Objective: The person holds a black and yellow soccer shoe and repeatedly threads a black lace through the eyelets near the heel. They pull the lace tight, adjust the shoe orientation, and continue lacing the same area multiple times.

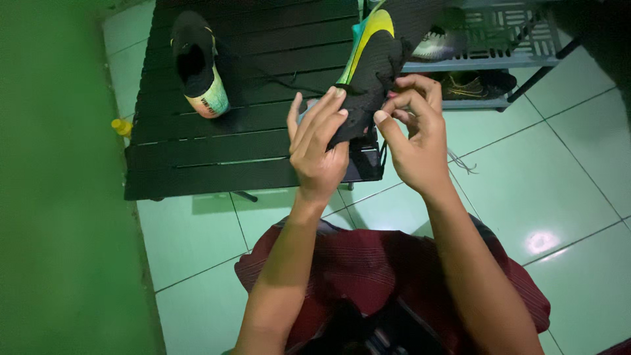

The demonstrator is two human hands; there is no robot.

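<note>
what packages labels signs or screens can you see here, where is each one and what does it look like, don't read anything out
Printed label: small dark lettering on the pale heel of the black shoe lying on the black slatted table, upper left.
Small yellow container: on the floor beside the table's left edge; too small to show any label.
No signs or screens are in view.

The held shoe (371,59) was black with a yellow and teal stripe, and the other shoe (197,62) was black with a pale green-peach heel. Counter (197,158) was black slats, floor tiles (565,177) mint green, wall (52,197) bright green, shorts (368,269) dark red plaid.
</note>
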